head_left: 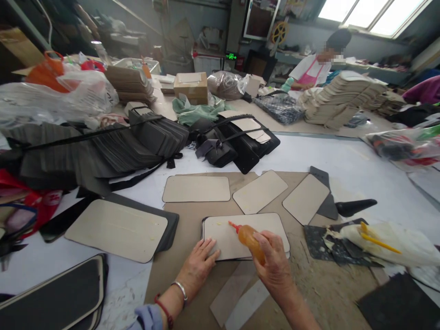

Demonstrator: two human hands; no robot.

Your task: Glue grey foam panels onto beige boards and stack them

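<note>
My right hand point(271, 256) is wrapped round an amber squeeze bottle point(252, 243) with a red nozzle. The bottle tilts so that its tip points left, over a small stack of beige rounded panels point(247, 229). A small yellowish spot shows on the top panel near the tip; whether the tip touches the panel I cannot tell. My left hand point(201, 261) lies with its fingers spread on the left end of that stack. Behind the stack lie three single beige panels, on the left point(195, 189), in the middle point(260, 191) and on the right point(305, 198).
A larger beige panel point(118, 229) lies at the left on dark sheets. Strapped dark panels point(137, 142) stand behind it. To the right are a black-handled tool point(355, 207) and a white bag point(395, 243) with a yellow stick. A co-worker point(311, 68) is across the table.
</note>
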